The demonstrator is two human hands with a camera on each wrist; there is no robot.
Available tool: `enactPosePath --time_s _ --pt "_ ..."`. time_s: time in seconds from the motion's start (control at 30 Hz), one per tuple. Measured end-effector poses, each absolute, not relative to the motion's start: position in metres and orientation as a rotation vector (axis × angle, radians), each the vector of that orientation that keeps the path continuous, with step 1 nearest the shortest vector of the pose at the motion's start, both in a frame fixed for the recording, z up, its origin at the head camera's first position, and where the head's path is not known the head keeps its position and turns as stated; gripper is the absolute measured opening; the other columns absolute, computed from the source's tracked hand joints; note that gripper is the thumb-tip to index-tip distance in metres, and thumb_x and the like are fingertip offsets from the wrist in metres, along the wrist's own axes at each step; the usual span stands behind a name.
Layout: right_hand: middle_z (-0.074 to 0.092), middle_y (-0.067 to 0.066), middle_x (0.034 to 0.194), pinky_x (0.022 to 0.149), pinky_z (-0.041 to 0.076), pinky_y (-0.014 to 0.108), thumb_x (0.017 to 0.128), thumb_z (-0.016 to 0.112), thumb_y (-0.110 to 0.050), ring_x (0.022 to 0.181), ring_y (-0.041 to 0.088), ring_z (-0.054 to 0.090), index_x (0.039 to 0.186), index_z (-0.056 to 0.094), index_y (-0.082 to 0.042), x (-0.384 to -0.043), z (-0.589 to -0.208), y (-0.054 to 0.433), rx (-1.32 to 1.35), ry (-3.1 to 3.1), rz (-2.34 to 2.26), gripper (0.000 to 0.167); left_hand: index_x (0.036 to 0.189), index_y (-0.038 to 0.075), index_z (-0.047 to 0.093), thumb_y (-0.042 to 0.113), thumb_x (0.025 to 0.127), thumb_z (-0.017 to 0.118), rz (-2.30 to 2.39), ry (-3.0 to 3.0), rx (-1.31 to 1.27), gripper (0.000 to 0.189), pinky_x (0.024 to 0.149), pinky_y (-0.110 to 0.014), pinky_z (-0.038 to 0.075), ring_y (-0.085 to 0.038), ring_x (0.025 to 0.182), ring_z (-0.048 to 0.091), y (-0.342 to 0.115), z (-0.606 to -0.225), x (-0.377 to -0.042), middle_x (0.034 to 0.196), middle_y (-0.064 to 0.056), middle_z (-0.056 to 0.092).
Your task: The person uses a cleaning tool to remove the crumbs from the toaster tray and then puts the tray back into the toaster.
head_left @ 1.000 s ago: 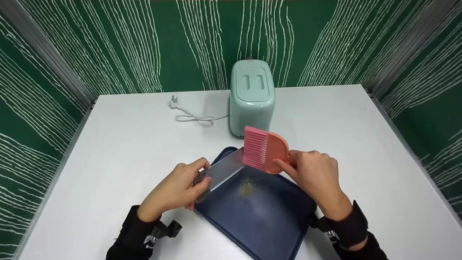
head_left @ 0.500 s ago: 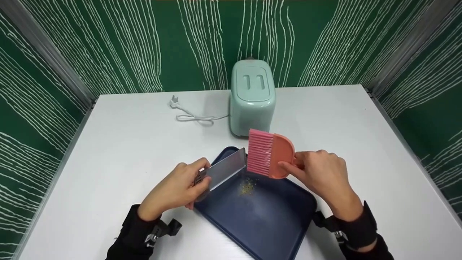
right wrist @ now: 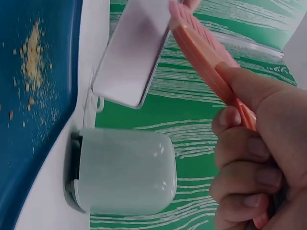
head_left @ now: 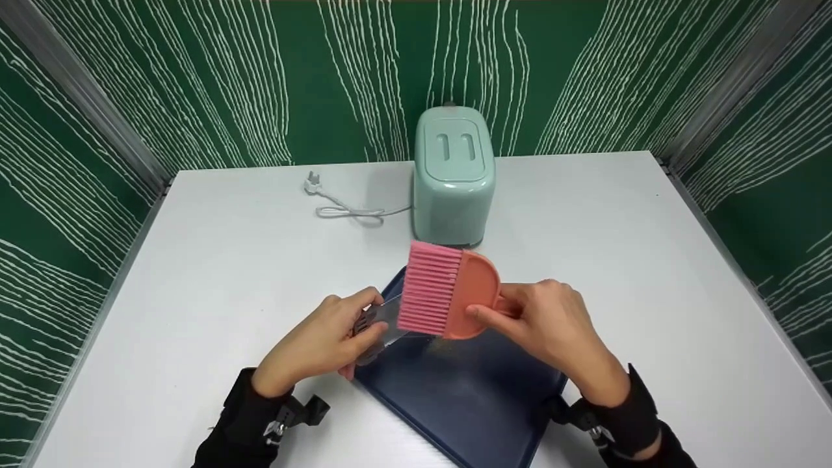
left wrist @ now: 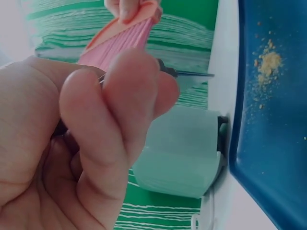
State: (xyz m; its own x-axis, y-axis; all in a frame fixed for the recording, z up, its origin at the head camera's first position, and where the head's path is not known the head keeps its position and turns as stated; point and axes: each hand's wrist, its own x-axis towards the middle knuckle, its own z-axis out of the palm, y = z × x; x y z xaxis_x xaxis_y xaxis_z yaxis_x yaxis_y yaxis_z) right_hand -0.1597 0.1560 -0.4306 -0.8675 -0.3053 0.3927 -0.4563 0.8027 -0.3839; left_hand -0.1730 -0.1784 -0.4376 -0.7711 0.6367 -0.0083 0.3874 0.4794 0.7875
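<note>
Against half a second ago, the pink brush (head_left: 448, 292) has shifted left, now over the metal blade (right wrist: 129, 52) in the head view; whether they touch I cannot tell. The right hand (head_left: 552, 322) pinches the brush at its handle; the left hand (head_left: 325, 335) grips the blade, both above the blue tray (head_left: 461, 409) with crumbs (left wrist: 269, 64). The tray lies well apart from the worktop's (head_left: 227, 260) left and right edges; the toaster (head_left: 455, 175) stands just beyond its far corner, near the back edge.
</note>
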Motion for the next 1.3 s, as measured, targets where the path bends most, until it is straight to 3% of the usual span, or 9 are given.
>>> enactPosePath --time_s 0.23,0.47,0.73,0.97,1.3 --pt "0.043 -0.018 0.051 0.051 0.026 0.02 0.089 0.086 -0.046 0.05 -0.006 0.034 0.065 0.062 -0.027 -0.16 -0.438 0.146 0.634 -2.648 0.719 0.039 0.121 0.011 0.061 0.039 0.108 0.065 1.233 2.357 0.866 0.032 0.043 -0.031 0.057 -0.009 0.043 0.065 -0.175 -0.439 -0.173 0.077 -0.009 0.072" --pt "0.047 -0.018 0.05 0.051 0.03 0.02 0.09 0.085 -0.048 0.05 -0.008 0.036 0.07 0.067 -0.027 -0.16 -0.447 0.135 0.675 -2.647 0.717 0.034 0.136 0.011 0.059 0.038 0.107 0.067 1.241 2.335 0.862 0.04 0.042 -0.034 0.057 -0.007 0.043 0.065 -0.172 -0.441 -0.173 0.096 -0.013 0.076" --pt "0.03 -0.021 0.053 0.05 0.025 0.021 0.091 0.083 -0.054 0.049 -0.002 0.031 0.067 0.059 -0.026 -0.16 -0.451 0.134 0.645 -2.746 0.638 0.043 0.123 0.014 0.06 0.033 0.109 0.065 1.221 2.379 0.847 0.024 0.041 -0.032 0.056 -0.006 0.042 0.063 -0.173 -0.439 -0.172 0.081 -0.006 0.072" --pt "0.027 -0.02 0.053 0.05 0.026 0.023 0.092 0.081 -0.056 0.049 0.002 0.033 0.061 0.049 -0.025 -0.161 -0.451 0.14 0.595 -2.79 0.542 0.054 0.12 0.009 0.06 0.032 0.11 0.064 1.196 2.436 0.856 0.025 0.04 -0.03 0.055 -0.005 0.041 0.062 -0.175 -0.439 -0.173 0.074 -0.01 0.07" --pt "0.027 -0.014 0.054 0.049 0.02 0.025 0.091 0.082 -0.055 0.051 0.007 0.03 0.059 0.044 -0.023 -0.167 -0.449 0.151 0.502 -2.848 0.45 0.06 0.117 0.009 0.059 0.03 0.111 0.062 1.172 2.45 0.884 0.023 0.044 -0.027 0.055 -0.002 0.04 0.059 -0.18 -0.437 -0.173 0.061 -0.003 0.068"
